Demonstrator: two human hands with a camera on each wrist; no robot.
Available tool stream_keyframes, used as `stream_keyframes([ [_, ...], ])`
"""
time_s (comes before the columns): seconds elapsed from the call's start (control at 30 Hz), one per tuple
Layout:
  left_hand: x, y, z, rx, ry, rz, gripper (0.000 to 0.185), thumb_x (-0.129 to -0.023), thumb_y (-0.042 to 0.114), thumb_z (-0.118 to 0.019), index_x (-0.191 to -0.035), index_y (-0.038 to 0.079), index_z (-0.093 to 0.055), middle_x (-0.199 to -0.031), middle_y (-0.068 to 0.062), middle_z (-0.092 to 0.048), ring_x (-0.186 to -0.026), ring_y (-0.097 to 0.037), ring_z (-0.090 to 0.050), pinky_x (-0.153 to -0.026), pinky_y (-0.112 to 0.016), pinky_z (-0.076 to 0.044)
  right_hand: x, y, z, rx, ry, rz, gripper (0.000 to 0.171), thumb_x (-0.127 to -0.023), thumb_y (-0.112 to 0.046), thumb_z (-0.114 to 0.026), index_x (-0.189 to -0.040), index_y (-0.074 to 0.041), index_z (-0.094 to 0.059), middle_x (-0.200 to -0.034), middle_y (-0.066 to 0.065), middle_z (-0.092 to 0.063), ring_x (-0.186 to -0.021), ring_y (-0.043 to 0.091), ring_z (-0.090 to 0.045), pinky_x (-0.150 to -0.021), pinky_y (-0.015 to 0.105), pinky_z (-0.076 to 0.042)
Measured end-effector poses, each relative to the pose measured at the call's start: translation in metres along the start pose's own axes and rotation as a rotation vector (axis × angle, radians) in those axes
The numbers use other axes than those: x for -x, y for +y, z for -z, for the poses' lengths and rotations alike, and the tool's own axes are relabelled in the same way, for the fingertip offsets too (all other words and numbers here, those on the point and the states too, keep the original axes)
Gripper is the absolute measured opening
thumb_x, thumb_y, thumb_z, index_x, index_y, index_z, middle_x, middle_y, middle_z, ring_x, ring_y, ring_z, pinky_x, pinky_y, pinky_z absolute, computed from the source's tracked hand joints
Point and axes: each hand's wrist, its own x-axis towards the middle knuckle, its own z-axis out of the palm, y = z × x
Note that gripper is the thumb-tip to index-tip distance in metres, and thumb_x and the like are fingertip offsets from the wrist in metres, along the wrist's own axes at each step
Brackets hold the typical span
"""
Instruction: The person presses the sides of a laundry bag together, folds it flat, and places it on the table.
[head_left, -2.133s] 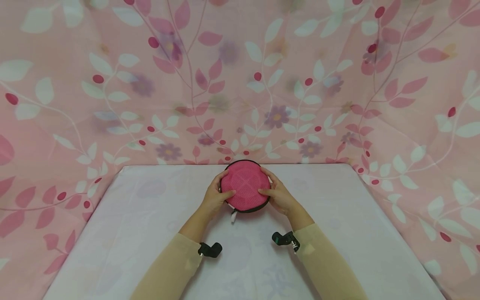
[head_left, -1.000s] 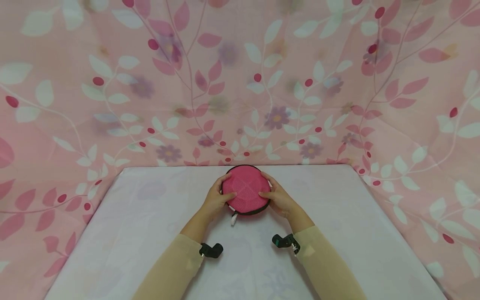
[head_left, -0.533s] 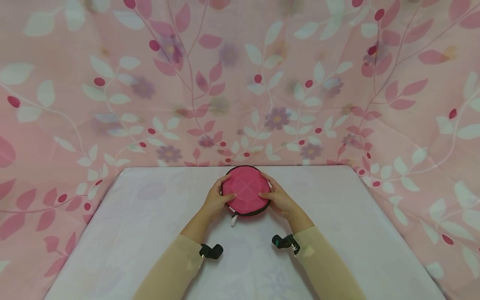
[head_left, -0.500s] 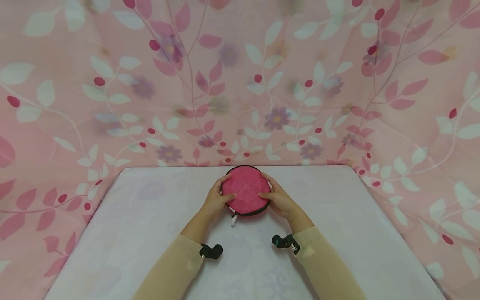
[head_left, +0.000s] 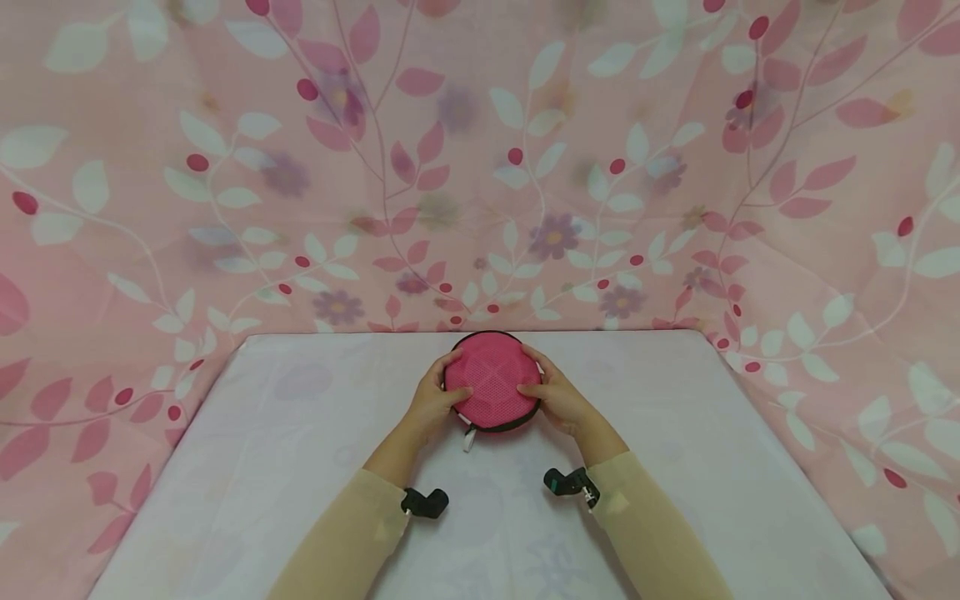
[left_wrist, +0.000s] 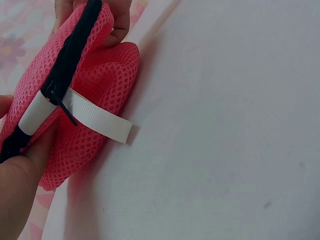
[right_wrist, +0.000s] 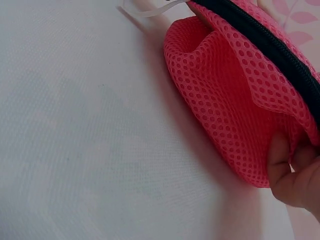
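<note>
A round pink mesh pouch (head_left: 492,382) with a black zipper rim and a white strap (head_left: 468,437) sits at the far middle of the table. My left hand (head_left: 432,398) grips its left side, thumb on top. My right hand (head_left: 553,395) grips its right side the same way. In the left wrist view the pink mesh pouch (left_wrist: 95,90) shows its black zipper (left_wrist: 70,60) and white strap (left_wrist: 95,120), with my fingers (left_wrist: 20,175) pinching the edge. In the right wrist view the pouch (right_wrist: 240,100) folds inward where my fingertips (right_wrist: 295,175) hold it.
The table (head_left: 262,467) is covered with a pale lilac cloth. A pink leaf-patterned curtain (head_left: 480,167) hangs behind and to both sides. Black wrist camera mounts (head_left: 424,502) sit on both cream sleeves.
The pouch and both hands have sunk slightly toward the table since the earliest frame. Over the last second nothing visibly moves.
</note>
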Motion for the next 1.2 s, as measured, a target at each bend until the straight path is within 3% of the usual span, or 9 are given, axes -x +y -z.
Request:
stream_keyframes([
  [0.43, 0.0023, -0.0042, -0.0039, 0.068, 0.016, 0.012, 0.076, -0.082, -0.021, -0.063, -0.15, 0.006, -0.042, -0.158, -0.013, -0.035, -0.144, -0.029, -0.032, -0.116, -0.045, -0.03, -0.0034, 0.0058, 0.0029, -0.049, 0.012, -0.018, 0.079, -0.093, 0.015, -0.053, -0.158, -0.018, -0.026, -0.144, 0.027, -0.045, -0.11, 0.019, -0.064, -0.089, 0.03, -0.055],
  [0.87, 0.0007, -0.0047, -0.0058, 0.099, 0.012, 0.024, 0.077, -0.083, -0.022, -0.062, -0.151, 0.008, -0.042, -0.16, -0.01, -0.032, -0.145, -0.025, -0.03, -0.116, -0.042, -0.031, -0.0029, 0.006, 0.0041, -0.11, 0.011, -0.026, 0.08, -0.093, 0.016, -0.051, -0.159, -0.02, -0.025, -0.147, 0.023, -0.043, -0.104, 0.018, -0.065, -0.083, 0.031, -0.057],
  [1.2, 0.0016, -0.0044, -0.0042, 0.022, 0.06, 0.041, 0.072, -0.083, -0.019, -0.063, -0.147, 0.007, -0.046, -0.159, -0.013, -0.034, -0.145, -0.029, -0.031, -0.116, -0.043, -0.03, -0.0015, 0.0056, 0.0024, 0.004, 0.051, -0.029, 0.078, -0.092, 0.014, -0.056, -0.158, -0.018, -0.028, -0.136, 0.025, -0.051, -0.101, 0.017, -0.065, -0.083, 0.028, -0.055],
])
